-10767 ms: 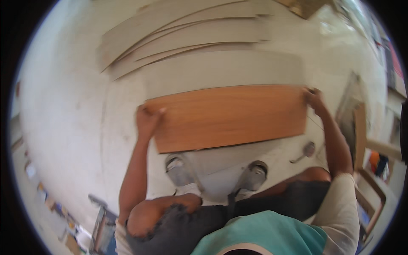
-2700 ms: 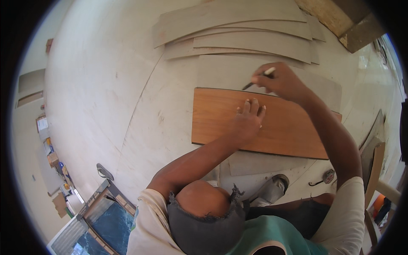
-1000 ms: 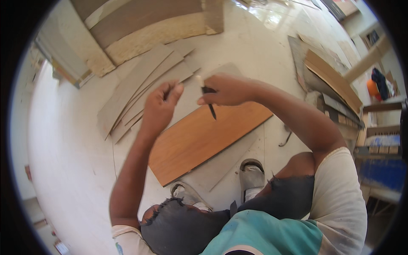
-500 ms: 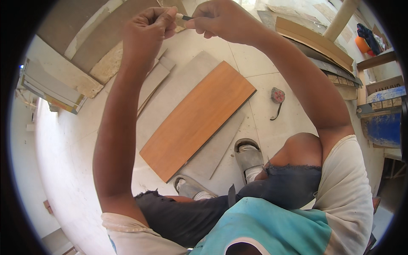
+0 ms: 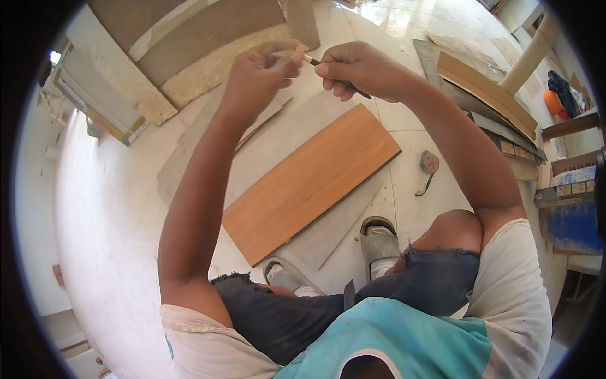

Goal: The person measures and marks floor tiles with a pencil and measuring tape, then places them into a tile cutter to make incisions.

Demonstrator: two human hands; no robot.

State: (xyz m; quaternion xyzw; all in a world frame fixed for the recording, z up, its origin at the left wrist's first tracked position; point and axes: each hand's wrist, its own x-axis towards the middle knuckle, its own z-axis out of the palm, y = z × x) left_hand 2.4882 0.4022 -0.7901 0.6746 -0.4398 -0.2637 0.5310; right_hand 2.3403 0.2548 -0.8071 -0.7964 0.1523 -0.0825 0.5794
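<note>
Right hand (image 5: 360,71) is pinching a dark pen (image 5: 358,91), its pale end pointing toward the left hand (image 5: 257,81).
The left fingers are sitting bent beside that end, too blurred to tell whether they are gripping it. Below, apart from both hands, a brown board (image 5: 312,184) is lying over a grey sheet (image 5: 329,242); a tape measure (image 5: 429,162) is resting to its right.

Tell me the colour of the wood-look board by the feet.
The board is orange-brown and dark-edged, best seen in the head view.

Rounded orange object (image 5: 553,102) (far right)
</note>
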